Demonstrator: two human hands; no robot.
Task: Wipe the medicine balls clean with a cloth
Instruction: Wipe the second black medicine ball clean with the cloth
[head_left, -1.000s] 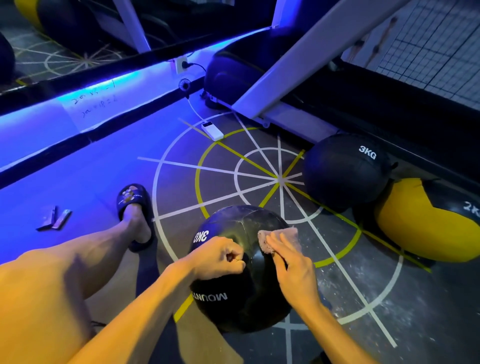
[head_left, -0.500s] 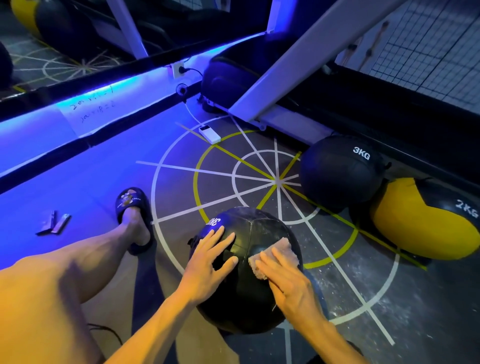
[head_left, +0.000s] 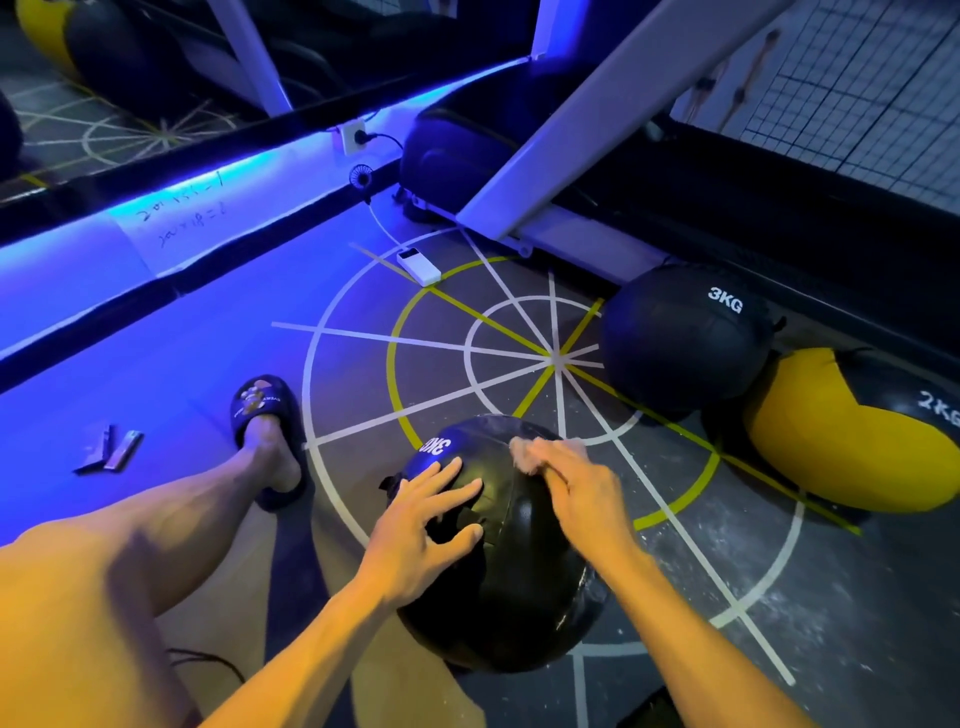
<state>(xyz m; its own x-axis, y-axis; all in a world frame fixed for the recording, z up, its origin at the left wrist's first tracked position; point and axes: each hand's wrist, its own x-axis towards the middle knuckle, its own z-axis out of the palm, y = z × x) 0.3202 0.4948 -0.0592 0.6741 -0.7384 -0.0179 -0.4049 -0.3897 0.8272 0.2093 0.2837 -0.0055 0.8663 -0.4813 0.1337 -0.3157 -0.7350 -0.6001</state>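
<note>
The left hand (head_left: 434, 512) lies spread, fingers straight, on the near black medicine ball (head_left: 501, 545), which sits on the floor markings (head_left: 558, 358). The right hand (head_left: 574, 480) presses a pinkish cloth (head_left: 522, 452) onto the ball's far top, apparently gripping it. The ball looks glossy, marked 3KG.

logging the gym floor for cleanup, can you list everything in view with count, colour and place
black medicine ball: 1, black, on floor under both hands
3KG ball: 1, black, right, beside machine base
2KG ball: 1, yellow and black, far right, on floor
cloth: 1, pinkish, on top of black medicine ball
power bank: 1, white, on floor, cabled
wall socket: 1, white, far wall
machine frame: 1, white, behind
slipper: 1, dark, on foot
left hand: fingers spread on ball
right hand: holding cloth
</note>
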